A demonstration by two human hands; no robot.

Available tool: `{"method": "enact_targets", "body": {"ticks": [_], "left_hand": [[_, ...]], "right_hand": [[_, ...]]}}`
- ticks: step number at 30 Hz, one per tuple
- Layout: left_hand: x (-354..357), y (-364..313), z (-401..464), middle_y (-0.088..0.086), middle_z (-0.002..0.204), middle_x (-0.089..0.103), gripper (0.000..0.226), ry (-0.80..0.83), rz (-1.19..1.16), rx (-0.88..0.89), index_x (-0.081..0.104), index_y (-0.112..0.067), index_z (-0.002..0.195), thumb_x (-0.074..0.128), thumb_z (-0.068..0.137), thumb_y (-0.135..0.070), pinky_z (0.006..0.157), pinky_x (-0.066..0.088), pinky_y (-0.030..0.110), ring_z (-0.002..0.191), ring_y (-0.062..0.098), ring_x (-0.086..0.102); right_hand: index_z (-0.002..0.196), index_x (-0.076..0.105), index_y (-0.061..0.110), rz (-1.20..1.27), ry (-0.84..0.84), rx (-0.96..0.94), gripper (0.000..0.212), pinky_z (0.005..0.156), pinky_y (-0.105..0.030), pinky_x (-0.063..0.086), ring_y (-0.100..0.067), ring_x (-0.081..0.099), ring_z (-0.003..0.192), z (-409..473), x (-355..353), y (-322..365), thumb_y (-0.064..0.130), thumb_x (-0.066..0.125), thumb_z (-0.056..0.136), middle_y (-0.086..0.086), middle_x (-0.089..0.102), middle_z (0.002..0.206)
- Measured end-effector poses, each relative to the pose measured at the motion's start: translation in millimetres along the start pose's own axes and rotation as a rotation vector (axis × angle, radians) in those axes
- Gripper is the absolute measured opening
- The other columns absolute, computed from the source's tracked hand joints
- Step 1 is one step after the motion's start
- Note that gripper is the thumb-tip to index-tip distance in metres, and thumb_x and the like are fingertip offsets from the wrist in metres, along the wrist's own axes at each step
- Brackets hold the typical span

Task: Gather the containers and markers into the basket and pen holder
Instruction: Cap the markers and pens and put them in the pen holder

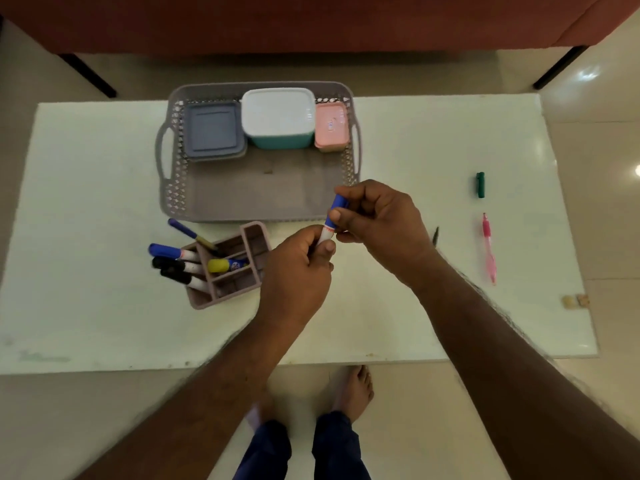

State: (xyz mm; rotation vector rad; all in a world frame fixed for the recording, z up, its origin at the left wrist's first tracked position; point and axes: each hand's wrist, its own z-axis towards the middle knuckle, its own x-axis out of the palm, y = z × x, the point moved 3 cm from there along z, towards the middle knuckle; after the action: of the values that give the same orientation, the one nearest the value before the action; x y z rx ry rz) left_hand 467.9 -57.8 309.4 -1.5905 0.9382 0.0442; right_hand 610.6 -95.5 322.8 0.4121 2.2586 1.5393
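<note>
Step in hand: capping. Left hand (298, 268) grips blue marker (330, 223) barrel, right hand (377, 223) pinches its cap, above table (415, 150). Next, probably: seat cap, drop into pen holder (230, 265).

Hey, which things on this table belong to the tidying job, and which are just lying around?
Part of the job:
basket with three containers
pen holder
blue marker, gripped by left hand and right hand

Possibly unrelated:
pink pen
green cap
</note>
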Motion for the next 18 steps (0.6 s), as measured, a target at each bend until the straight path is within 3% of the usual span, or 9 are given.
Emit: {"method": "enact_targets", "body": {"ticks": [2, 6, 10, 15, 18], "left_hand": [[-20, 3, -10, -0.009, 0.082, 0.068, 0.017, -0.049, 0.03, 0.031, 0.067, -0.025, 0.109, 0.056, 0.098, -0.031, 0.069, 0.054, 0.03, 0.076, 0.007, 0.064], [-66, 8, -15, -0.015, 0.087, 0.069, 0.023, -0.142, 0.065, 0.094, 0.066, -0.028, 0.115, 0.06, 0.095, -0.037, 0.071, 0.05, 0.014, 0.083, -0.002, 0.065], [-111, 20, -18, -0.015, 0.089, 0.07, 0.022, -0.227, 0.086, 0.12, 0.068, -0.026, 0.113, 0.065, 0.092, -0.033, 0.07, 0.05, 0.008, 0.084, -0.008, 0.064], [-163, 46, -42, -0.007, 0.1, 0.067, 0.029, -0.425, 0.107, 0.177, 0.065, -0.015, 0.115, 0.071, 0.089, -0.025, 0.074, 0.047, 0.006, 0.088, -0.001, 0.065], [-186, 80, -53, -0.005, 0.102, 0.064, 0.037, -0.571, 0.123, -0.017, 0.059, -0.018, 0.117, 0.072, 0.087, -0.033, 0.069, 0.05, 0.013, 0.082, 0.002, 0.062]], "right_hand": [[0.113, 0.064, 0.018, -0.093, 0.05, -0.054, 0.031, 0.076, -0.035, 0.062, -0.019, 0.072, 0.083, -2, 20, 10, 0.013, 0.076, 0.085, -0.006, 0.072, 0.091], [0.118, 0.059, 0.029, -0.181, 0.108, -0.171, 0.042, 0.082, -0.014, 0.054, -0.001, 0.068, 0.09, -11, 59, 35, 0.022, 0.079, 0.082, 0.009, 0.074, 0.095], [0.104, 0.068, 0.022, -0.173, 0.166, -0.252, 0.028, 0.072, -0.007, 0.048, 0.003, 0.064, 0.083, -16, 97, 55, 0.013, 0.079, 0.08, 0.012, 0.07, 0.09], [0.101, 0.068, 0.024, -0.176, 0.286, -0.245, 0.024, 0.071, -0.022, 0.057, -0.002, 0.066, 0.078, -16, 142, 58, 0.017, 0.079, 0.081, 0.011, 0.07, 0.086], [0.099, 0.068, 0.028, -0.249, 0.34, -0.234, 0.023, 0.075, -0.024, 0.056, -0.001, 0.066, 0.078, -15, 163, 52, 0.02, 0.079, 0.081, 0.013, 0.071, 0.087]]}}
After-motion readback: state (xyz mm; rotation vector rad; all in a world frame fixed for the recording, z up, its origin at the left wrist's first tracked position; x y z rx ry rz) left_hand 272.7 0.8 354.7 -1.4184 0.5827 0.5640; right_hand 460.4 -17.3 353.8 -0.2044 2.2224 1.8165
